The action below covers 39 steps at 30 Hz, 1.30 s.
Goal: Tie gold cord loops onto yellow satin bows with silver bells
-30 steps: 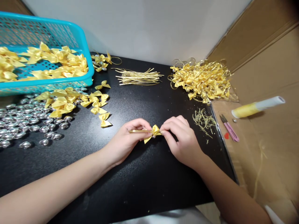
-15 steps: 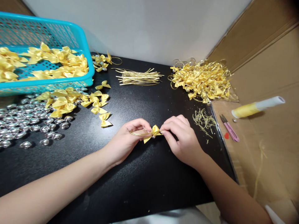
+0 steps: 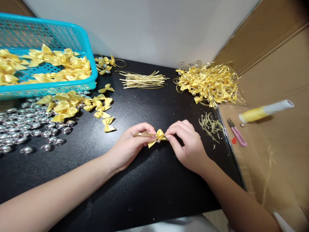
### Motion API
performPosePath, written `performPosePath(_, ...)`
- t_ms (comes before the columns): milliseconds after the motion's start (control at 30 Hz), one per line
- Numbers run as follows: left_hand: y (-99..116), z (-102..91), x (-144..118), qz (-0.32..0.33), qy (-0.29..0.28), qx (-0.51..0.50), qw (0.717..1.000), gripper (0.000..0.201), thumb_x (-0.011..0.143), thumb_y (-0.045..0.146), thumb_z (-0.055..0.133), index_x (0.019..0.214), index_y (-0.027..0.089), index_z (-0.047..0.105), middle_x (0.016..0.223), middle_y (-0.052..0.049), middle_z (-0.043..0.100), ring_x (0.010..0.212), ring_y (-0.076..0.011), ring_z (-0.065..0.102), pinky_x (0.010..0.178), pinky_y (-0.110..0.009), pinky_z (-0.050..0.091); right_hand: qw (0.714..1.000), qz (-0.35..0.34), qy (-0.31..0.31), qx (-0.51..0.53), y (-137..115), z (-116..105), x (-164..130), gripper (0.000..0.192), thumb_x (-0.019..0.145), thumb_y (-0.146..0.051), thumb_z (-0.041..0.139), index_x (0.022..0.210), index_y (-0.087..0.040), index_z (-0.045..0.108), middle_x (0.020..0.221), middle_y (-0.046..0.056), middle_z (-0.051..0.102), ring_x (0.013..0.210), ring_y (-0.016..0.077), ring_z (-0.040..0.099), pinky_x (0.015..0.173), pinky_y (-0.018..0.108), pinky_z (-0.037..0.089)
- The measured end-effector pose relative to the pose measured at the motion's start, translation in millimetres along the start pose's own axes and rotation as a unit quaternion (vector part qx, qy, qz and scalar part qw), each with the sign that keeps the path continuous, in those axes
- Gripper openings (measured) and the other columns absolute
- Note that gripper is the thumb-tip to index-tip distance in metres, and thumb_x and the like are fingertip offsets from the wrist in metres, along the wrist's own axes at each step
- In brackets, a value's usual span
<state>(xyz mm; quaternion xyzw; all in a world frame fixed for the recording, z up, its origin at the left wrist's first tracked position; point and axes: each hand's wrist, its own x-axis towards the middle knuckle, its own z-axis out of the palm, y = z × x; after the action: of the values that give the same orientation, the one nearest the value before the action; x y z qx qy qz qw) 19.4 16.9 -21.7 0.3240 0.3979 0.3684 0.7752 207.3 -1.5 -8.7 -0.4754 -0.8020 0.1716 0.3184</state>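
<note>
Between my hands is a yellow ribbon bow (image 3: 160, 134) with a small silver bell or bead (image 3: 158, 141) under its knot. My left hand (image 3: 138, 138) pinches the bow's left side, and a loop of gold cord (image 3: 143, 134) runs back over those fingers. My right hand (image 3: 185, 141) is closed in a pinch at the bow's right side, where the thin cord end comes out. Its fingertips hide exactly what they grip there. Both hands are just above the black table (image 3: 149, 187), near its front.
A blue basket (image 3: 93, 64) of yellow bows stands at the left, with silver beads (image 3: 36, 132) and loose bows (image 3: 65, 106) before it. Gold cords (image 3: 145, 80) lie at the back. Finished-looking bows (image 3: 210, 80), cord scraps (image 3: 210, 125), pink snips (image 3: 238, 133) and a yellow-white roll (image 3: 265, 111) are right.
The gold cord loop at my left hand has tilted and now looks flatter. Both hands stay in nearly the same place, still pinching the bow and its cord.
</note>
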Motion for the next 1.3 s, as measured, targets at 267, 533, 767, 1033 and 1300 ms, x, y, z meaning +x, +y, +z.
performPosePath(267, 0.4, 0.6, 0.4, 0.0, 0.002, -0.005, 1.0, 0.011, 0.068, 0.018, 0.076, 0.067, 0.018, 0.065, 0.067, 0.002, 0.063, 0.068, -0.011, 0.053, 0.066, -0.023, 0.037, 0.999, 0.021, 0.001, 0.034, -0.2, 1.6, 0.7, 0.013, 0.091, -0.011, 0.054, 0.08, -0.018, 0.056, 0.079, 0.002, 0.062, 0.076, 0.0164, 0.052, 0.073, 0.033, 0.038)
performPosePath(533, 1.0, 0.3, 0.2, -0.004, 0.003, -0.019, 1.0, 0.011, 0.067, 0.018, 0.077, 0.066, 0.018, 0.065, 0.067, 0.002, 0.064, 0.068, -0.0118, 0.054, 0.066, -0.023, 0.037, 0.997, 0.038, -0.011, 0.061, 1.7, -0.2, 2.3, 0.013, 0.091, -0.01, 0.055, 0.08, -0.018, 0.055, 0.078, 0.0, 0.061, 0.076, 0.0149, 0.051, 0.073, 0.032, 0.037)
performPosePath(767, 0.5, 0.1, 0.4, -0.006, 0.002, -0.015, 1.0, 0.012, 0.067, 0.018, 0.077, 0.068, 0.018, 0.065, 0.068, 0.002, 0.065, 0.068, -0.0114, 0.055, 0.067, -0.023, 0.038, 0.997, 0.032, -0.016, 0.068, 1.4, 0.0, 2.2, 0.014, 0.09, -0.009, 0.056, 0.079, -0.018, 0.055, 0.079, 0.0, 0.06, 0.076, 0.0143, 0.051, 0.074, 0.032, 0.037)
performPosePath(1033, 0.7, 0.5, 0.6, -0.002, -0.001, 0.004, 1.0, 0.011, 0.067, 0.017, 0.075, 0.068, 0.018, 0.064, 0.067, 0.002, 0.064, 0.068, -0.0111, 0.055, 0.066, -0.023, 0.037, 0.999, 0.004, -0.019, 0.025, -0.3, -2.0, 1.5, 0.014, 0.092, -0.011, 0.056, 0.08, -0.018, 0.058, 0.081, 0.001, 0.063, 0.078, 0.0154, 0.051, 0.074, 0.032, 0.036)
performPosePath(1300, 0.4, 2.1, -0.3, -0.005, 0.021, 0.022, 1.0, 0.013, 0.067, 0.018, 0.073, 0.067, 0.018, 0.061, 0.063, 0.003, 0.06, 0.065, -0.0107, 0.051, 0.064, -0.023, 0.035, 0.995, -0.051, -0.005, -0.089, -1.1, -2.2, 0.2, 0.013, 0.094, -0.013, 0.054, 0.084, -0.018, 0.062, 0.083, 0.001, 0.065, 0.078, 0.0168, 0.048, 0.074, 0.034, 0.033)
